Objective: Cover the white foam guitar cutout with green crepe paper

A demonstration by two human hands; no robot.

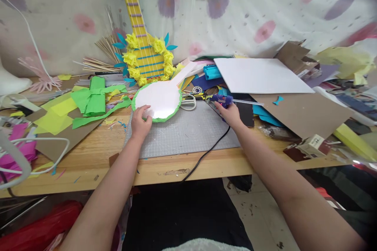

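Observation:
A white, banjo-shaped board cutout [159,100] with a green crepe-paper edge lies at the back of the grey cutting mat [188,133]. Its white neck points up and to the right. My left hand [141,121] holds the cutout by its lower left rim, fingers on the white face. To the right, my right hand [229,113] is closed round a purple glue gun [222,100]. A clear glue stick [249,102] juts out of the gun's right end, and its black cord [203,157] runs over the table's front edge. The gun's tip is hard to make out.
A yellow paper guitar [147,57] with strings and paper flowers stands behind. Green crepe paper [96,100] lies left. Scissors [188,102] are beside the cutout. White board [262,75] and brown cardboard [306,111] lie right. A white cable [63,139] loops at far left.

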